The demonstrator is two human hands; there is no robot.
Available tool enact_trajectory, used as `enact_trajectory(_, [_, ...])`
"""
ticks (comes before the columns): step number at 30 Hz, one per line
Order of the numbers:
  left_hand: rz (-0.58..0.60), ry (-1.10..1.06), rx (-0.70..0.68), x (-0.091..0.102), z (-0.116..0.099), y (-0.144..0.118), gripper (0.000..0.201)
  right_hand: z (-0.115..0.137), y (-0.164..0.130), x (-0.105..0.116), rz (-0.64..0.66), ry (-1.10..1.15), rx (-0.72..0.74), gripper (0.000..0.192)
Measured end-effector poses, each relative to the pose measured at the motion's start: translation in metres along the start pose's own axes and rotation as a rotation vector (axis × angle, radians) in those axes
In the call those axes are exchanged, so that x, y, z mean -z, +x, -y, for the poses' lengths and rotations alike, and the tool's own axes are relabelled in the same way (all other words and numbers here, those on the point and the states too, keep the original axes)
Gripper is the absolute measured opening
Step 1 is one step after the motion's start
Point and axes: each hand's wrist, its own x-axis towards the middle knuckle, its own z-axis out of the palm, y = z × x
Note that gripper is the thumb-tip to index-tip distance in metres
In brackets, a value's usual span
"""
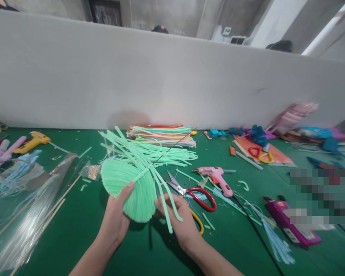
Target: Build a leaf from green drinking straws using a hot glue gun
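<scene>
A rounded, leaf-like fan of mint-green pipe cleaners (142, 205) is held up above the table, with a rib along its middle and long loose stems spreading from its upper end. My left hand (122, 209) grips the fan's lower left part, thumb on the front. At its right edge, my right hand (175, 214) has its fingers curled against the green pipe cleaners, and two loose stems cross in front of these fingers. What lies between the right fingertips is partly hidden. Red-handled scissors (202, 197) lie just beyond my right hand.
Behind the fan lie loose green pipe cleaners (178, 156) and a multicoloured bundle (163, 132). A pink glue gun (215, 177) with a black cord rests to the right, near a purple tool (290, 222). A yellow glue gun (34, 142) and plastic sleeves (37, 214) are left. A grey partition (161, 80) borders the table.
</scene>
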Motion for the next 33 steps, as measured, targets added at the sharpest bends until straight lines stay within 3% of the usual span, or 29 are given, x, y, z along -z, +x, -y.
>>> enact_trajectory(3, [0.064, 0.006, 0.077, 0.002, 0.001, 0.002, 0.043, -0.003, 0.001, 0.001, -0.005, 0.051, -0.009, 0.035])
enact_trajectory(13, [0.100, -0.037, 0.189, 0.001, 0.000, 0.002, 0.035, 0.000, 0.002, -0.001, -0.026, 0.084, -0.042, 0.034])
enact_trajectory(24, [0.217, 0.065, 0.156, 0.001, 0.005, -0.008, 0.057, 0.005, 0.001, 0.001, 0.059, 0.010, -0.098, 0.043])
enact_trajectory(27, [0.165, 0.097, 0.079, 0.001, 0.010, -0.010, 0.059, 0.004, 0.001, 0.003, -0.107, -0.112, 0.046, 0.037])
enact_trajectory(30, [0.071, 0.162, -0.069, 0.001, 0.019, -0.015, 0.060, 0.004, 0.000, 0.007, -0.284, -0.370, 0.367, 0.032])
enact_trajectory(33, [0.003, 0.226, -0.215, 0.000, 0.026, -0.019, 0.059, 0.009, -0.003, 0.013, -0.223, -0.606, 0.707, 0.020])
